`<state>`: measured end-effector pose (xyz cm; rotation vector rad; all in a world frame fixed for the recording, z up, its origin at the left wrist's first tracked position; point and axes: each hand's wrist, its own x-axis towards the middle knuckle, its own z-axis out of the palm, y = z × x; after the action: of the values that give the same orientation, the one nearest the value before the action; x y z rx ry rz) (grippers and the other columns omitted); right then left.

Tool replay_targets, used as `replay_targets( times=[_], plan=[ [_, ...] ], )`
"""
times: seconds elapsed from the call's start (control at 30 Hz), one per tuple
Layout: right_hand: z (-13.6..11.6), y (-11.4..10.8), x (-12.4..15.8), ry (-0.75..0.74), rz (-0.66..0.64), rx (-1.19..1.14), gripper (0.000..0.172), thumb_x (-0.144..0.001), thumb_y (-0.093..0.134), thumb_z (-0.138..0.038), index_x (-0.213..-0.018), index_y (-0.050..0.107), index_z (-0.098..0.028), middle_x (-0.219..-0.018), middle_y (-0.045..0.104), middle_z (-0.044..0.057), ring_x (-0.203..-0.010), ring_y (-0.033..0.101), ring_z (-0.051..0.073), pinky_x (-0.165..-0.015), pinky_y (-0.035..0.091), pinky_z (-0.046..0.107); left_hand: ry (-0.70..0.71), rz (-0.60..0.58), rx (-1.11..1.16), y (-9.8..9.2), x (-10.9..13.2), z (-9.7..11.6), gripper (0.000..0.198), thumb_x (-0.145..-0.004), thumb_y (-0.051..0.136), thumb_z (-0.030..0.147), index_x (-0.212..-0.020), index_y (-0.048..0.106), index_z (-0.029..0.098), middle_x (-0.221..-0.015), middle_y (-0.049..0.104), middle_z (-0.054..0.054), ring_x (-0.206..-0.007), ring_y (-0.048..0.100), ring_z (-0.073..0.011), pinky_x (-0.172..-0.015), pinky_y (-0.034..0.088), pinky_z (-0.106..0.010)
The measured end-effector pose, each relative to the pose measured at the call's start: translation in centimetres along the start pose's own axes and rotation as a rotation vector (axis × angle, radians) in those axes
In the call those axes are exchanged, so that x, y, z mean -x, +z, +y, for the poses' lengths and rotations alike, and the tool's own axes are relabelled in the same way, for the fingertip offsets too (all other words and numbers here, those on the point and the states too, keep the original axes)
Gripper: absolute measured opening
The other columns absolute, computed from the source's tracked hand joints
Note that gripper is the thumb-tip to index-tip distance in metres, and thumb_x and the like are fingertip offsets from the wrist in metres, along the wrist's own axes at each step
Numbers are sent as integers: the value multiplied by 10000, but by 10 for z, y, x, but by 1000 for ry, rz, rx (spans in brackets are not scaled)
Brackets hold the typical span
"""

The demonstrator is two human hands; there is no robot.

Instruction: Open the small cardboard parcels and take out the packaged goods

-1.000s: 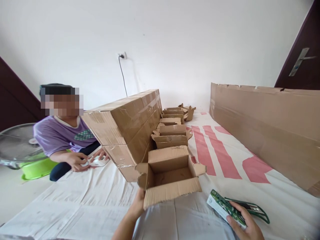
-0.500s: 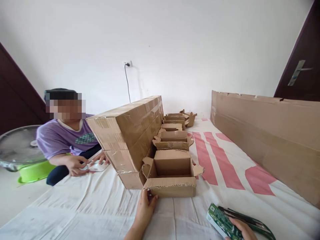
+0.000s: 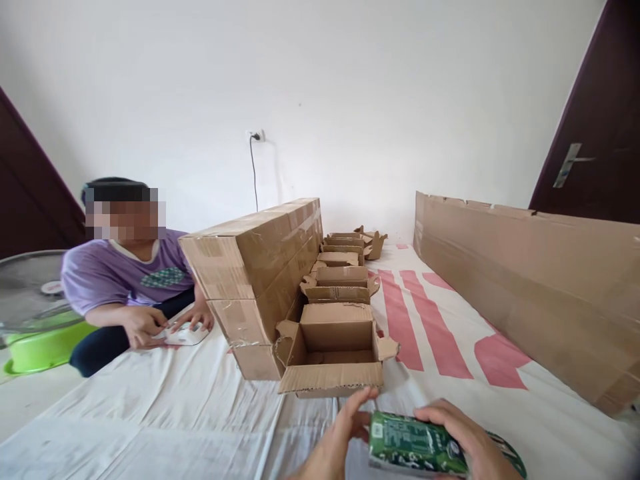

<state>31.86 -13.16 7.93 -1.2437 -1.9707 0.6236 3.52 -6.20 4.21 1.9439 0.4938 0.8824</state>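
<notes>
My right hand [image 3: 465,437] grips a small green printed carton [image 3: 413,441], fingers over its top near the right end. Close to the carton's left end is my left hand [image 3: 343,430], its fingers apart; whether a fingertip touches the carton is hard to tell. Just beyond both hands stands an open cardboard box [image 3: 335,333] with its flaps folded out, and nothing shows inside it. A dark, green-edged item [image 3: 507,453] lies partly hidden behind my right hand.
Several more open boxes [image 3: 336,293] run back in a row beside a stack of taped cartons [image 3: 245,267]. A long cardboard panel [image 3: 520,287] stands on the right. Across the stack, a person [image 3: 133,280] handles a white object [image 3: 187,333] on the sheet [image 3: 150,427].
My left hand has let go of the open box's front edge and moved right to the green carton. My right hand has brought the carton left and turned it more level; the box flap has tilted outward.
</notes>
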Motion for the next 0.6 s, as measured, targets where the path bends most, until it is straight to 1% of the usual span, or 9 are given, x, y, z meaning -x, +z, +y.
replay_targets(
  times=[0.03,0.07,0.1,0.17,0.23,0.33,0.43,0.53,0.6],
  plan=[
    [-22,-13,-18,-67,-51,5,551,-742,760,-316,-1269,612,-255,-1240,656,112,-1141,632,288,-955,527,370,49,-44,-30,-6,-15,22,960,-752,762,508,-1501,210,275,-1471,408,-204,-1085,625,-294,-901,517,-417],
    [-39,-25,-38,-127,-54,31,544,-745,760,-272,-1268,607,-264,-1246,651,102,-1147,624,275,-974,513,374,81,-24,-100,-16,-33,43,979,-718,806,465,-1494,243,269,-1454,436,-189,-1134,594,-308,-949,497,-427],
    [-52,-36,-60,-181,-28,60,527,-760,744,-241,-1267,600,-263,-1258,644,99,-1162,611,267,-992,497,385,102,29,-166,-28,-53,63,848,-750,790,406,-1450,332,265,-1363,526,-155,-1152,583,-297,-986,473,-427],
    [-62,-54,-109,-221,66,109,507,-747,744,-191,-1234,610,-240,-1230,659,93,-1149,612,260,-993,490,401,71,95,-262,-57,-97,91,818,-671,852,345,-1360,427,224,-1231,611,-117,-1144,583,-284,-1005,457,-410],
    [-57,-64,-158,-125,142,147,566,-678,777,-117,-1209,608,-216,-1223,670,84,-1108,635,251,-965,508,394,-98,232,-371,-82,-140,102,742,-580,891,269,-1222,524,203,-1171,642,-80,-1091,610,-261,-965,475,-366],
    [-44,-65,-205,-102,160,188,559,-629,785,-55,-1152,629,-174,-1167,695,107,-1072,654,276,-950,517,437,-182,288,-437,-100,-180,96,517,-578,852,174,-1029,600,166,-963,679,-48,-928,652,-257,-864,510,-387],
    [-40,-57,-196,-118,166,220,570,-605,797,-44,-1139,634,-161,-1142,698,121,-1053,661,291,-940,526,457,-176,287,-462,-94,-171,91,486,-597,837,184,-1023,604,154,-923,682,-50,-887,653,-262,-825,518,-398],
    [-43,-45,-134,-210,135,248,602,-665,804,-142,-1230,601,-187,-1218,665,124,-1139,619,290,-1006,493,457,-113,201,-447,-72,-118,98,593,-578,882,272,-1095,606,183,-1046,686,-64,-972,643,-256,-876,510,-367],
    [-47,-36,-84,-447,76,356,606,-787,745,-295,-1344,535,-183,-1229,656,146,-1139,617,303,-994,506,465,35,48,-477,-55,-73,105,593,-668,840,342,-1185,585,203,-1145,664,-94,-1028,633,-261,-910,503,-369]
  ],
)
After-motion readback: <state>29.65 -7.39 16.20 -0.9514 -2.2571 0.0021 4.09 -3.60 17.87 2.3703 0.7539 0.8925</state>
